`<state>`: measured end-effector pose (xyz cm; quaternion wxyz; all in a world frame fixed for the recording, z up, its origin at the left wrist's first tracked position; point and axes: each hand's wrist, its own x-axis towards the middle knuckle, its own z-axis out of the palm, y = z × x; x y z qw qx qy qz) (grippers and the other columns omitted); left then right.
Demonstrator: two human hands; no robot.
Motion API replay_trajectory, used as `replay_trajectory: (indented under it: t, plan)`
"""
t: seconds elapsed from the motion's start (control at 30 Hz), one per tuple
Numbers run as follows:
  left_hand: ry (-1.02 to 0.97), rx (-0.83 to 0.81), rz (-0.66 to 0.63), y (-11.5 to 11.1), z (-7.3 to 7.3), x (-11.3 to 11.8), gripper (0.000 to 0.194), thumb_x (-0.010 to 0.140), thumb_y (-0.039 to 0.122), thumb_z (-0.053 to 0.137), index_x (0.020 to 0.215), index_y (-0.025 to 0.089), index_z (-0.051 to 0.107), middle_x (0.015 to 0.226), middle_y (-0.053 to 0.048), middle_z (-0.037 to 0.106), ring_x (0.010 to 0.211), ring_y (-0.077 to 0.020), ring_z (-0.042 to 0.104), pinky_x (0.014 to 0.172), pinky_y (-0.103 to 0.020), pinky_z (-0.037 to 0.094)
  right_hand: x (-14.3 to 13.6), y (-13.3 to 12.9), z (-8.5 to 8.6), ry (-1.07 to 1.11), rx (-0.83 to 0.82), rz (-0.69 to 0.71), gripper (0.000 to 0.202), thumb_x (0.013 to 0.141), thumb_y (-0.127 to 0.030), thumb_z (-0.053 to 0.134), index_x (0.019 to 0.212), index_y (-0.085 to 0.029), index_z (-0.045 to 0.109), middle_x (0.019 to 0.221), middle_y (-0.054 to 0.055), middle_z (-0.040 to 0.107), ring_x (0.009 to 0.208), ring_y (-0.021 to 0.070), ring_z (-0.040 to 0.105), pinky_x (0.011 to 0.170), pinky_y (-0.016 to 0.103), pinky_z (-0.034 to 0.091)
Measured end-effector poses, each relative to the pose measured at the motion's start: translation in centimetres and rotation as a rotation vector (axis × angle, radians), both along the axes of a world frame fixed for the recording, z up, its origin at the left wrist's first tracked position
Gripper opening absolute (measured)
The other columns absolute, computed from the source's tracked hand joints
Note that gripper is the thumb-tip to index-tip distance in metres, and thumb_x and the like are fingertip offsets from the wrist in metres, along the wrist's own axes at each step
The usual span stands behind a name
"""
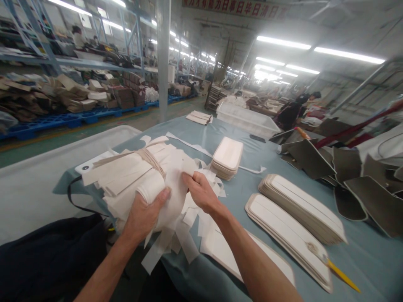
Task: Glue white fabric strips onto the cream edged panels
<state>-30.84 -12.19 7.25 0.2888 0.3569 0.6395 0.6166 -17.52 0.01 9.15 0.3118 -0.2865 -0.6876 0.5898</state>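
Observation:
My left hand (146, 212) is closed round a folded cream piece (151, 187), thumb on top. To its right, my right hand (200, 188) pinches the edge of a pale sheet (175, 178) that hangs between both hands. Behind and left of them lies a bundle of cream strips (121, 172) with a beige tie (150, 161) around it. Loose white strips (187, 239) spread below and beside the hands. A short stack of cream panels (227, 155) stands just beyond my right hand. Under my right forearm, a long panel (220, 247) is partly hidden.
Two long panel stacks (302, 205) (286, 235) lie at right, with a yellow-handled tool (343, 274) on the nearer one. Dark curved pieces (315, 159) crowd the right edge. A white bin (247, 117) and a bending person (292, 111) are beyond the table (365, 260).

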Motion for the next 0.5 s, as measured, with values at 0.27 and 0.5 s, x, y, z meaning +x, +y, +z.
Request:
replay_trajectory:
  t: [0.27,0.5]
  plan:
    - [0.095,0.051,0.104,0.7,0.1,-1.1,0.058,0.081,0.065,0.077,0.118,0.021,0.079,0.125,-0.011,0.081,0.131,-0.0348,0.07,0.125,-0.048,0.047,1.0,3.2,-0.6,-0.029,0.045,-0.289,0.055,0.078,-0.074,0.069,0.069,-0.021,0.057,0.059,-0.002,0.054,0.056,0.013,0.047,0.052,0.026,0.037]
    - [0.049,0.077,0.055,2.2,0.4,-0.9,0.06,0.079,0.064,0.08,0.12,0.019,0.078,0.129,-0.011,0.08,0.133,-0.0353,0.068,0.124,-0.048,0.049,0.7,3.5,-1.0,-0.089,0.099,-0.322,0.071,0.082,-0.085,0.06,0.05,-0.023,0.048,0.046,-0.002,0.045,0.048,0.0112,0.041,0.05,0.027,0.032]
